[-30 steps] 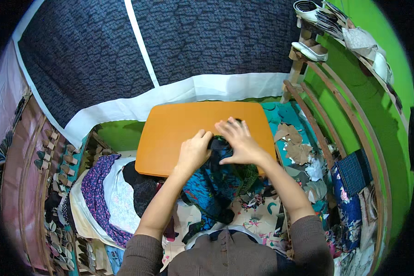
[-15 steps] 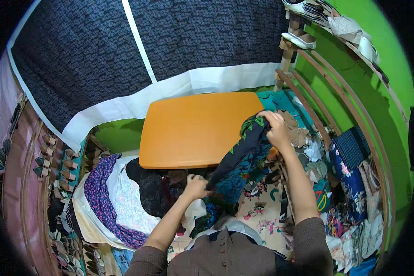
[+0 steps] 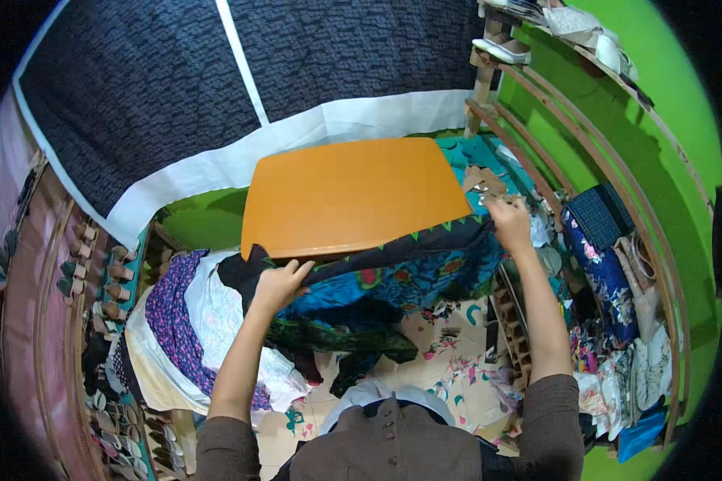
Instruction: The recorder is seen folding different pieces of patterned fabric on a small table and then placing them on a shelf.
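Note:
A patterned cloth (image 3: pixel 393 280) in blue, black and green hangs stretched between my two hands, its dark edge with green triangles running along the top. My left hand (image 3: pixel 282 284) grips that edge at the left, close to a pile of dark fabric. At the right, my right hand (image 3: pixel 509 221) pinches the other end of the edge. Just beyond the cloth stands an orange table (image 3: pixel 353 196), and the stretched edge passes along its near side. The lower folds of the cloth droop toward the floor in front of me.
Folded fabrics, one purple floral (image 3: pixel 172 313) and one white (image 3: pixel 217 309), lie on the left. Shoe racks (image 3: pixel 80 264) line the left wall. Wooden rails (image 3: pixel 610 136) run along the right, beside rolled dark cloth (image 3: pixel 606 272). Fabric scraps litter the tiled floor (image 3: pixel 425 377).
My hands have moved apart, the left one going left and up, the right one slightly right and down. The bunched cloth is now spread out between them.

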`<control>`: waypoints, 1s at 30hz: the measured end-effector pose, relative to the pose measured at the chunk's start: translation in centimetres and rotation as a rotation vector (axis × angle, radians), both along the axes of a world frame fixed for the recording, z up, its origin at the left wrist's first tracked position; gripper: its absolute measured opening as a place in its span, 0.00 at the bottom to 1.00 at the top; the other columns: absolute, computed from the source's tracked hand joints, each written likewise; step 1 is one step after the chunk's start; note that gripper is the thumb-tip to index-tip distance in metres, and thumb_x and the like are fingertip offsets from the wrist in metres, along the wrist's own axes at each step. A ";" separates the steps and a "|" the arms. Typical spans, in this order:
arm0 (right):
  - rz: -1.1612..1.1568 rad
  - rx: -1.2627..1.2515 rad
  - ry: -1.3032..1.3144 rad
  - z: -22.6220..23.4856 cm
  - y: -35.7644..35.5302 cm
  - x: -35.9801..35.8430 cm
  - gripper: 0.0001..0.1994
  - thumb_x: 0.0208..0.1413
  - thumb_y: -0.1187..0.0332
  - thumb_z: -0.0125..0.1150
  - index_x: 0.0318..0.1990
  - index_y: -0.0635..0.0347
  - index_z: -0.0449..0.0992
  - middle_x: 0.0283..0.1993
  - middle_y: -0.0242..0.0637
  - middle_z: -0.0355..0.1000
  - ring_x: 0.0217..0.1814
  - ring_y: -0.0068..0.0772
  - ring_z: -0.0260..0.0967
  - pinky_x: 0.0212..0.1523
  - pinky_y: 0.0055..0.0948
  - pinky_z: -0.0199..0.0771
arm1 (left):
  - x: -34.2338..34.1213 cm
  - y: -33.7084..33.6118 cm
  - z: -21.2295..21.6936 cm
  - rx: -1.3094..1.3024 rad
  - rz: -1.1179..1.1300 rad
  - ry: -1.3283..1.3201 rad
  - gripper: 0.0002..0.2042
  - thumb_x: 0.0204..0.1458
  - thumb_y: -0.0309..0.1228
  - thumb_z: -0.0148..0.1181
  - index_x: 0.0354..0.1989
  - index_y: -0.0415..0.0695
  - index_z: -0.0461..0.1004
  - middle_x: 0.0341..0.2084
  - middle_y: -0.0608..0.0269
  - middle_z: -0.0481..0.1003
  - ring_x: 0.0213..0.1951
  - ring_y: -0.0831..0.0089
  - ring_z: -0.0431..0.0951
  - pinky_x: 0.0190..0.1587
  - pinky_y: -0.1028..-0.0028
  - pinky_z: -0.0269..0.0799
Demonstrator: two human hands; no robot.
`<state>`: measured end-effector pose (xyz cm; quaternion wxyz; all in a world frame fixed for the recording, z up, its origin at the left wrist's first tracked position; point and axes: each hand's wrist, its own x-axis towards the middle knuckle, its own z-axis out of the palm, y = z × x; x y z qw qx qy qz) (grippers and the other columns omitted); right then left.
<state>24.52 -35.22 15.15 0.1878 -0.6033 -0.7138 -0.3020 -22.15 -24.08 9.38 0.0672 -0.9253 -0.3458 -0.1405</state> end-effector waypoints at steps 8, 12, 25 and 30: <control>-0.015 -0.172 0.492 0.5 -2.0 3.9 0.13 0.39 0.80 0.48 0.35 0.59 0.72 0.33 0.48 0.71 0.38 0.52 0.67 0.38 0.40 0.64 | -3.8 -3.0 -4.5 -0.370 0.535 -0.485 0.14 0.41 0.28 0.49 0.39 0.41 0.71 0.31 0.44 0.74 0.38 0.49 0.72 0.49 0.52 0.60; 0.100 -0.684 0.728 -4.4 -4.8 5.8 0.18 0.41 0.74 0.51 0.44 0.64 0.71 0.41 0.55 0.70 0.45 0.52 0.68 0.45 0.38 0.66 | -2.5 -8.2 -5.7 -0.641 0.508 -0.406 0.17 0.46 0.34 0.48 0.44 0.42 0.66 0.31 0.34 0.71 0.38 0.40 0.71 0.42 0.54 0.66; 0.474 -0.923 1.542 -1.1 2.8 4.0 0.18 0.46 0.74 0.56 0.48 0.63 0.70 0.42 0.29 0.70 0.41 0.18 0.66 0.40 0.21 0.67 | 5.2 0.6 5.7 -0.004 0.375 -0.337 0.12 0.44 0.30 0.55 0.38 0.45 0.68 0.26 0.47 0.73 0.32 0.49 0.74 0.33 0.58 0.69; 0.470 -0.498 1.510 5.8 13.4 2.9 0.24 0.52 0.69 0.56 0.56 0.68 0.60 0.50 0.35 0.66 0.49 0.23 0.63 0.51 0.23 0.61 | 6.5 12.3 14.2 0.403 0.156 -0.069 0.11 0.43 0.32 0.56 0.36 0.49 0.67 0.25 0.57 0.72 0.23 0.56 0.75 0.22 0.63 0.70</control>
